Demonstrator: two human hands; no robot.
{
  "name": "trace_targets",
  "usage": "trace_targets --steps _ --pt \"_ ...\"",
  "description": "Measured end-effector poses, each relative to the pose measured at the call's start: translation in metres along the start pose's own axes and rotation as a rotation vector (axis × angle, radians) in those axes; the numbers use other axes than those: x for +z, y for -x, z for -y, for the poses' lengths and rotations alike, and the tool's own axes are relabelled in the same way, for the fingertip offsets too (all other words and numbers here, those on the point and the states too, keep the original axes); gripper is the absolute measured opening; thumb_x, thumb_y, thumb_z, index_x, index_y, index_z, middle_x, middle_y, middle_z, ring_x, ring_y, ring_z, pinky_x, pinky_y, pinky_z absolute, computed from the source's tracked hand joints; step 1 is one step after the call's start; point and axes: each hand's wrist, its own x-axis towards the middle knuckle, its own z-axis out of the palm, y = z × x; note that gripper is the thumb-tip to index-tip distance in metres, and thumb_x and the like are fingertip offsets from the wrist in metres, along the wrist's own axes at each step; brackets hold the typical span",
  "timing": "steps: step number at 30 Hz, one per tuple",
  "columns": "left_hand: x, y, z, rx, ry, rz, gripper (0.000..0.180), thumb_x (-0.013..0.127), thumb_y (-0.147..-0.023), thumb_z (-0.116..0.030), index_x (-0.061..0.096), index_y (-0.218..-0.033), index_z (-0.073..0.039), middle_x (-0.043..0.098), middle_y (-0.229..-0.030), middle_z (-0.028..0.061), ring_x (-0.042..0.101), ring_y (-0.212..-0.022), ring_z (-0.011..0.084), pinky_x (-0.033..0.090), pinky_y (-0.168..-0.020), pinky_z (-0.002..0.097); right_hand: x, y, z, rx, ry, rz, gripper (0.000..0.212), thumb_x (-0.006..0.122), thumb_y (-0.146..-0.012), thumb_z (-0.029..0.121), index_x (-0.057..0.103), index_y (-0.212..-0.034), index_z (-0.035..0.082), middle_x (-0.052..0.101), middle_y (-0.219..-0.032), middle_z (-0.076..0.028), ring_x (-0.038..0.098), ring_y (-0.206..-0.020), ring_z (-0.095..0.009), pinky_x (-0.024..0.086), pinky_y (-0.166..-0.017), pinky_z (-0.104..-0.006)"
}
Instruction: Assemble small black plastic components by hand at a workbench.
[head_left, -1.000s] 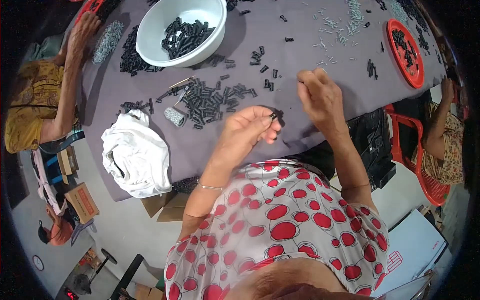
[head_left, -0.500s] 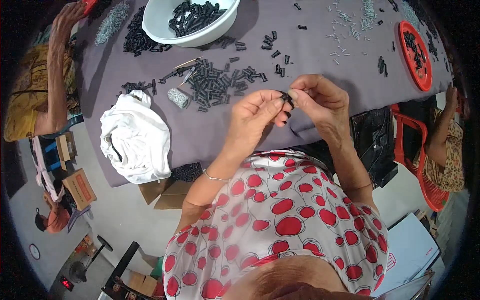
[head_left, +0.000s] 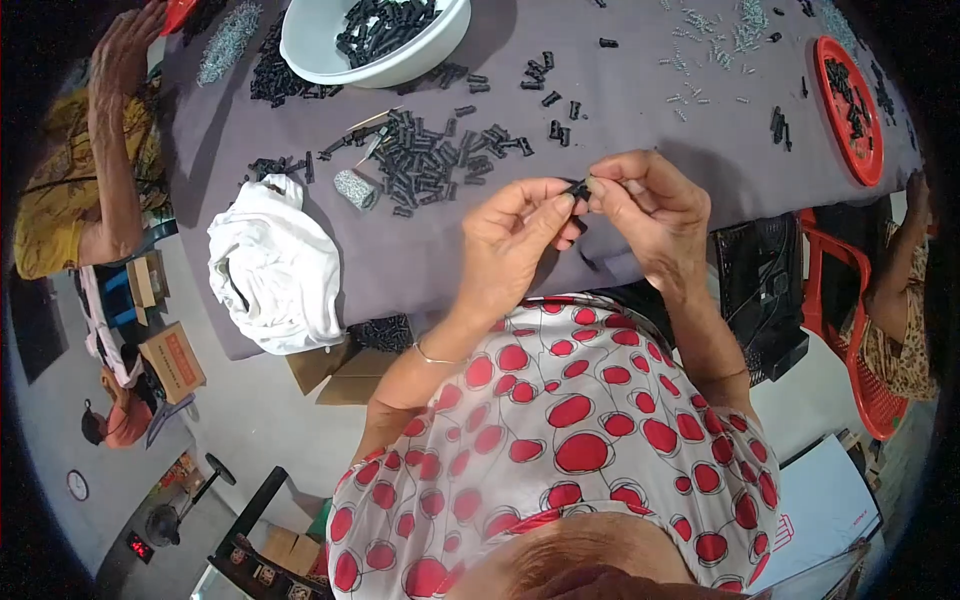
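Close to the table's near edge, my left hand (head_left: 520, 228) pinches a small black plastic part (head_left: 577, 190) between thumb and fingers. Opposite it, my right hand (head_left: 650, 205) has thumb and index finger pressed together at the part's other end. Whether a second small piece is in the right fingertips cannot be made out. Left of my hands a loose pile of black tube-shaped parts (head_left: 425, 155) lies on the cloth. Beside the pile are a grey speckled thimble-like piece (head_left: 355, 189) and a thin pale stick (head_left: 372, 120).
The table has a grey cloth (head_left: 590, 110). A white bowl (head_left: 375, 72) of black parts stands at the back, a bunched white cloth (head_left: 275, 265) at the left. Small metal springs (head_left: 690, 40) are scattered far right, near a red tray (head_left: 863, 150). Other people sit at both sides.
The view has shifted slightly. My right hand sits a little farther right, its fingertips still at the black part; my left hand keeps its pinch.
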Motion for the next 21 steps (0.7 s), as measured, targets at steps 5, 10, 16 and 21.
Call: trace_targets --steps 5,10,16,21 --pt "0.004 0.001 0.002 0.013 -0.047 -0.036 0.017 0.056 -0.092 -0.009 0.059 -0.103 0.005 0.066 -0.09 0.0077 0.059 -0.072 0.0085 0.049 -0.064 0.0208 0.0 0.0 -0.005 -0.04 0.042 -0.02 0.01 0.064 -0.08 -0.003 0.062 -0.09 0.0 0.065 -0.08 -0.005 0.065 -0.072 -0.01 0.052 -0.062 -0.0219" --pt "0.01 0.004 0.006 0.055 -0.116 -0.082 0.017 0.054 -0.094 -0.01 0.059 -0.102 0.003 0.064 -0.089 0.0054 0.058 -0.073 0.0074 0.049 -0.065 0.0208 0.0 0.002 -0.01 -0.087 0.172 -0.046 0.01 0.066 -0.079 0.0 0.063 -0.088 0.002 0.066 -0.078 -0.007 0.066 -0.069 -0.011 0.052 -0.06 -0.023" --pt "0.012 0.005 0.011 0.112 -0.186 -0.115 0.015 0.052 -0.094 -0.009 0.059 -0.1 0.002 0.063 -0.087 0.0027 0.057 -0.073 0.0065 0.048 -0.066 0.0203 0.004 0.002 -0.022 -0.159 0.151 -0.093 0.009 0.067 -0.078 0.003 0.063 -0.085 0.003 0.065 -0.075 -0.007 0.066 -0.067 -0.012 0.052 -0.058 -0.024" --pt "0.012 0.005 0.012 0.148 -0.251 -0.131 0.013 0.052 -0.094 -0.008 0.059 -0.097 0.003 0.062 -0.084 0.0019 0.055 -0.071 0.006 0.048 -0.065 0.0201 0.005 0.0 -0.015 -0.141 0.184 -0.029 0.008 0.066 -0.078 0.0 0.063 -0.085 0.002 0.065 -0.074 -0.006 0.066 -0.067 -0.013 0.052 -0.058 -0.025"
